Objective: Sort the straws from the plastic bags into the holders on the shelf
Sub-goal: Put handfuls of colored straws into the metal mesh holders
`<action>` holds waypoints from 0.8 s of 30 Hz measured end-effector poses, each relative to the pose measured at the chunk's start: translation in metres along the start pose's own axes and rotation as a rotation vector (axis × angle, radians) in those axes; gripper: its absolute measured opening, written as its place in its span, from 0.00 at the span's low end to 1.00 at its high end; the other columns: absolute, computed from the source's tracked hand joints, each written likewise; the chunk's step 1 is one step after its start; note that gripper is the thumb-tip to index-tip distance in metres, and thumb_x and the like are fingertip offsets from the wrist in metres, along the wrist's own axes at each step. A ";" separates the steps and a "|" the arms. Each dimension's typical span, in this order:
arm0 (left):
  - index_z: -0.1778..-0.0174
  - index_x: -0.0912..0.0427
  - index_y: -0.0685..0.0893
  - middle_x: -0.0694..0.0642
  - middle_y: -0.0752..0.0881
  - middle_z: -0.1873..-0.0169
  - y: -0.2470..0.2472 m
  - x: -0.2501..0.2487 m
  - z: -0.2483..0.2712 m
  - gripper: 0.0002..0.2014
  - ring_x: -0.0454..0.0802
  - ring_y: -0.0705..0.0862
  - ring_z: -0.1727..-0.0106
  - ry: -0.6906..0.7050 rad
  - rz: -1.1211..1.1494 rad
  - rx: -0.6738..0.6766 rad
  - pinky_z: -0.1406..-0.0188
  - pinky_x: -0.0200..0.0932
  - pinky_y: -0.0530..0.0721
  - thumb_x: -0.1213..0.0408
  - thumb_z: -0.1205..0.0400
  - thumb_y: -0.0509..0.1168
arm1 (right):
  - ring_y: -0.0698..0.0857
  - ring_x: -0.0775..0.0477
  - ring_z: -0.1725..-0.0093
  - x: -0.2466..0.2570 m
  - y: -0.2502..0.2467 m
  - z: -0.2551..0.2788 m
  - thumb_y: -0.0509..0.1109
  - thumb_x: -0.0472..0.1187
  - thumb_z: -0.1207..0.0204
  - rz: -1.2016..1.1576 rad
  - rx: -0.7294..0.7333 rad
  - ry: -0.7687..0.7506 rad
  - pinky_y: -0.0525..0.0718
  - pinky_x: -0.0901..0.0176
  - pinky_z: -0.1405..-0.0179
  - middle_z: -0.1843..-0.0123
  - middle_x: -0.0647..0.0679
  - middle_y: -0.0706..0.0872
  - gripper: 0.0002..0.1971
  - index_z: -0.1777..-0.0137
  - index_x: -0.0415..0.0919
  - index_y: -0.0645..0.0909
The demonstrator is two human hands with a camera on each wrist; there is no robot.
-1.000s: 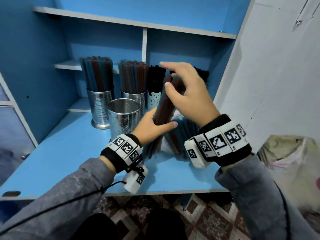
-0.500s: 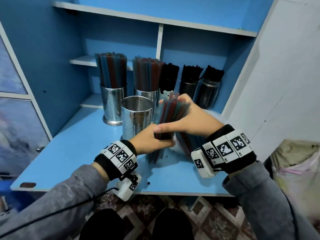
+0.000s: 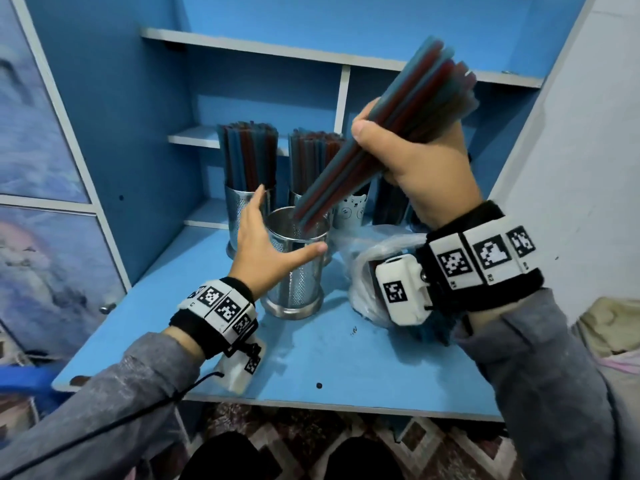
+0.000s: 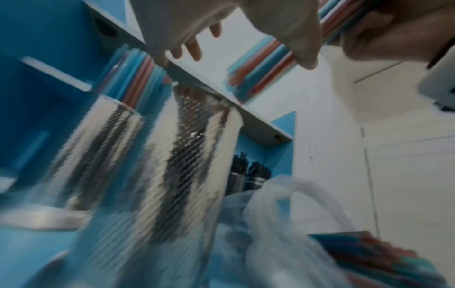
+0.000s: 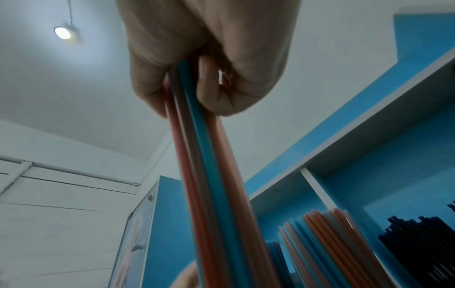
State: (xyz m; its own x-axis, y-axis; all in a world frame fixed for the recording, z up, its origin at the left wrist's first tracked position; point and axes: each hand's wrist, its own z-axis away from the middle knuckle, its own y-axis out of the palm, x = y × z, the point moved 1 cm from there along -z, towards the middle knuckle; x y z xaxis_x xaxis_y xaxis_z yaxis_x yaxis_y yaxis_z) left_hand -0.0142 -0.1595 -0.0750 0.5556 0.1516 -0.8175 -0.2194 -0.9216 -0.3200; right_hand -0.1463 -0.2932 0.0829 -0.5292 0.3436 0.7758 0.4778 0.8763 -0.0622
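Observation:
My right hand (image 3: 415, 161) grips a thick bundle of red and blue straws (image 3: 408, 102), tilted with its top to the upper right. Its lower ends dip into the mouth of an empty perforated metal holder (image 3: 298, 282) on the blue shelf top (image 3: 329, 358). My left hand (image 3: 268, 244) is open, fingers spread beside the holder's rim and thumb across its front; whether it touches is unclear. In the right wrist view the right hand's fingers (image 5: 209, 87) curl round the straws (image 5: 209, 175). The blurred left wrist view shows the holder (image 4: 184, 155) under my left hand (image 4: 221, 29).
A clear plastic bag (image 3: 360, 271) with more straws (image 4: 369, 253) lies right of the holder, under my right wrist. Behind stand two metal holders full of red and blue straws (image 3: 246, 161), a white bear cup (image 3: 349, 209) and dark straws (image 5: 418, 243). A white wall (image 3: 571, 150) closes the right side.
My right hand has lifted the straw bundle out of the bag and tilted it over the empty holder. My left hand has let go of the bundle and moved to the holder.

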 end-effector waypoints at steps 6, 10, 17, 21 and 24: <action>0.15 0.54 0.56 0.50 0.73 0.23 0.014 0.028 -0.002 0.57 0.41 0.70 0.24 -0.140 0.099 0.106 0.22 0.39 0.65 0.53 0.35 0.84 | 0.91 0.57 0.60 -0.056 0.030 -0.010 0.81 0.36 0.32 0.115 -0.097 0.189 0.88 0.64 0.59 0.64 0.55 0.91 0.07 0.63 0.45 0.86; 0.18 0.54 0.62 0.50 0.76 0.26 0.022 0.027 -0.005 0.51 0.43 0.73 0.25 -0.081 0.138 0.099 0.20 0.50 0.69 0.56 0.35 0.84 | 0.90 0.54 0.57 -0.094 0.040 -0.003 0.82 0.40 0.32 0.306 0.000 0.334 0.90 0.54 0.50 0.60 0.50 0.91 0.06 0.60 0.42 0.87; 0.22 0.36 0.63 0.37 0.77 0.32 0.022 0.024 -0.002 0.50 0.35 0.77 0.31 -0.060 0.182 0.095 0.31 0.32 0.74 0.51 0.37 0.84 | 0.68 0.44 0.25 -0.111 0.026 0.013 0.83 0.61 0.41 0.647 0.299 0.451 0.69 0.45 0.22 0.31 0.44 0.73 0.37 0.32 0.50 0.79; 0.31 0.58 0.64 0.53 0.65 0.37 0.025 0.010 0.010 0.47 0.53 0.69 0.32 -0.032 -0.064 -0.189 0.28 0.48 0.71 0.54 0.40 0.85 | 0.71 0.48 0.30 -0.109 -0.011 0.018 0.80 0.57 0.33 0.703 0.321 0.482 0.71 0.50 0.27 0.31 0.45 0.71 0.36 0.27 0.50 0.73; 0.43 0.59 0.67 0.53 0.63 0.45 0.028 -0.014 0.020 0.33 0.57 0.68 0.40 0.211 -0.186 -0.352 0.36 0.50 0.71 0.54 0.36 0.78 | 0.80 0.53 0.55 -0.108 -0.043 0.021 0.73 0.41 0.24 0.770 0.219 0.428 0.79 0.56 0.49 0.54 0.49 0.84 0.09 0.47 0.39 0.85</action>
State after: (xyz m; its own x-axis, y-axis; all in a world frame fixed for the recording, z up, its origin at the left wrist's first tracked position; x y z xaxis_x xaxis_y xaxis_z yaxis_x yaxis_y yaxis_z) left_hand -0.0444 -0.1801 -0.0825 0.7194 0.2835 -0.6341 0.1657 -0.9566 -0.2396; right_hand -0.1245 -0.3613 -0.0115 0.2084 0.7443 0.6345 0.4242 0.5158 -0.7443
